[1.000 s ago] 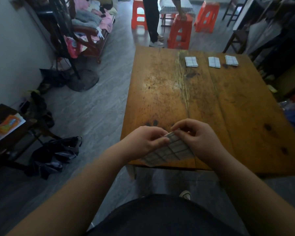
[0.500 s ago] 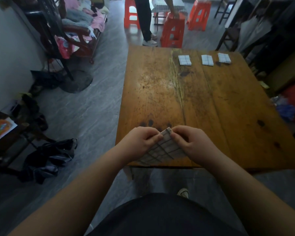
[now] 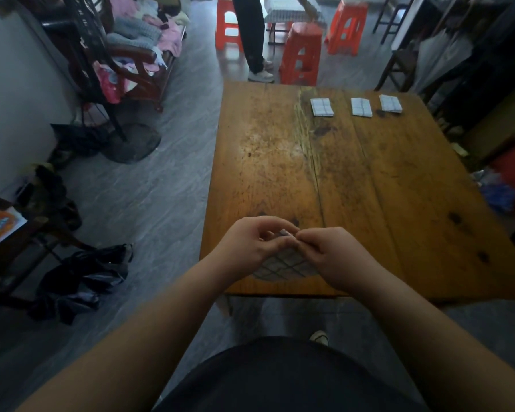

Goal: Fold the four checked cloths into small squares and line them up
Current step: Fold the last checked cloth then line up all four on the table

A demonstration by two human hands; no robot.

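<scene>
Our left hand [image 3: 252, 245] and right hand [image 3: 330, 254] meet fingertip to fingertip, both pinching the checked cloth [image 3: 283, 266] at the table's [image 3: 369, 188] near edge.

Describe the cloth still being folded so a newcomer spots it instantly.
Start at the wooden table and look to its near edge. There the left hand and right hand pinch a checked cloth. Unlike the three folded squares at the far edge, it is held.

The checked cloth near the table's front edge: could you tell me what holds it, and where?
Both the left hand and right hand pinch the checked cloth at its raised far corner.
</scene>
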